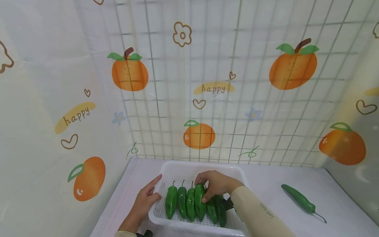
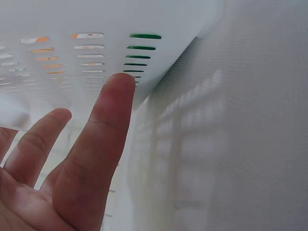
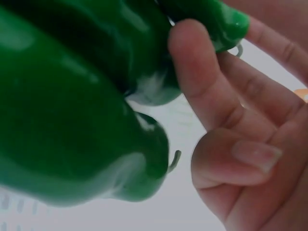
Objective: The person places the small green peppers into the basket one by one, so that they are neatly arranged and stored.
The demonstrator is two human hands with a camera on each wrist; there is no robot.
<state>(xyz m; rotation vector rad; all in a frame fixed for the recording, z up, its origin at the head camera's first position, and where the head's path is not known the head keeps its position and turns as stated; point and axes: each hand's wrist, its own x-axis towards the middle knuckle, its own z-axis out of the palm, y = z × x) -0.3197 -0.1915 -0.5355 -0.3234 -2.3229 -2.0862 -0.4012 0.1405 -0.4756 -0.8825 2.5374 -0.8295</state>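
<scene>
A white plastic basket with slotted walls holds several green peppers standing side by side in a row, stems toward the back. My right hand reaches in from the right and grips one pepper near its stem end, thumb on its right side. In the right wrist view, fingers lie against a pepper, with other peppers close by. My left hand is at the basket's left side, index finger extended. The left wrist view shows a fingertip against the slotted wall.
One green pepper lies on the white tabletop to the right of the basket. A fruit-printed curtain hangs over a wire grid behind, and patterned cloth walls the left side.
</scene>
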